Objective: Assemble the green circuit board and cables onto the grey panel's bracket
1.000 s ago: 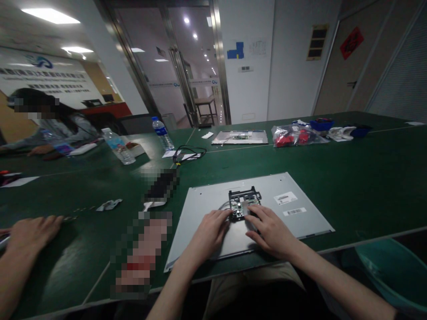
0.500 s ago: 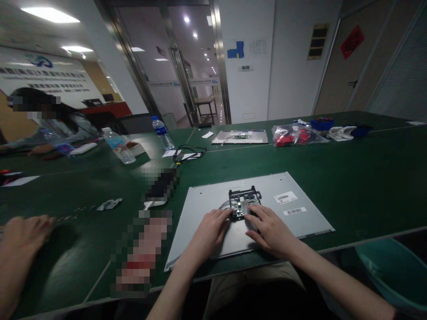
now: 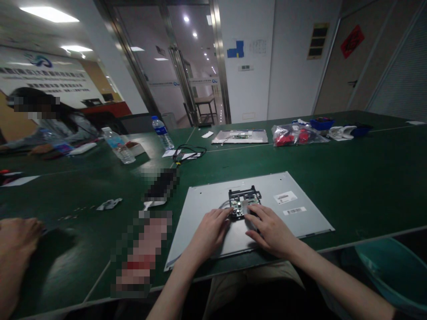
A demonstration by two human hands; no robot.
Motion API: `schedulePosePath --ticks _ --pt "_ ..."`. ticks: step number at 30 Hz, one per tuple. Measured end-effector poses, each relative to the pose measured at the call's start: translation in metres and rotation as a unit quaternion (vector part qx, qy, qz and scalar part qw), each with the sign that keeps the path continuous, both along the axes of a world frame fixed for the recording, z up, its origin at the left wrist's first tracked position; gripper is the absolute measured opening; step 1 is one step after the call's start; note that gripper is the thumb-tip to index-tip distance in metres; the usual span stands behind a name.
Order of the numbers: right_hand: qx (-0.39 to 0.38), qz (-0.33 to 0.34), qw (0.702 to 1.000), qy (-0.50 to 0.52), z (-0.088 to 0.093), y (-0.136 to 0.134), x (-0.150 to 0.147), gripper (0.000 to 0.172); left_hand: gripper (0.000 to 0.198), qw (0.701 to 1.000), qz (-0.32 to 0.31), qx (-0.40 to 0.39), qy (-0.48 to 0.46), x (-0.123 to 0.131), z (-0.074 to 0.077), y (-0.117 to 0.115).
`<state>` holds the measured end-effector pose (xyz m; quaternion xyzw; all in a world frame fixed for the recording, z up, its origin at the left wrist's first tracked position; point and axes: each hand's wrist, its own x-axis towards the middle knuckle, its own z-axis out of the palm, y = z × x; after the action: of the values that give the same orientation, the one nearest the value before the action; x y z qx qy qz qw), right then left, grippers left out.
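A grey flat display panel (image 3: 210,199) lies face down on the green table, with two white labels on its back. At its middle is a green circuit board (image 3: 239,206) in a black plastic frame (image 3: 245,192), a thin cable running off to the left. My left hand (image 3: 211,226) grips the near left corner of the board, fingers close together. On the near right side, my right hand (image 3: 269,226) holds the board with bent fingers. My fingertips hide part of the board's near edge.
Another person's hand (image 3: 16,244) rests at the left edge. Blurred-out items lie left of the panel. Farther back are plastic bottles (image 3: 163,133), a black cable (image 3: 189,153), a second panel (image 3: 220,138), and a bag with red pieces (image 3: 296,135). A teal bin (image 3: 390,266) stands below right.
The other person's hand at the left has shifted left and slightly down. My hands and the panel stay where they were.
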<state>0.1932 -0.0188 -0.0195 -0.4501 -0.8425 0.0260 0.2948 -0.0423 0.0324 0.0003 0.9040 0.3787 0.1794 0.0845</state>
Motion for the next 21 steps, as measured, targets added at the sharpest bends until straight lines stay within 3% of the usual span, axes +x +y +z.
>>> schedulePosePath --ticks 21 --pt "-0.002 -0.003 1.0 -0.006 0.0015 -0.0007 -0.0007 0.041 0.024 0.999 0.031 -0.011 -0.025 -0.0013 0.0033 -0.0001"
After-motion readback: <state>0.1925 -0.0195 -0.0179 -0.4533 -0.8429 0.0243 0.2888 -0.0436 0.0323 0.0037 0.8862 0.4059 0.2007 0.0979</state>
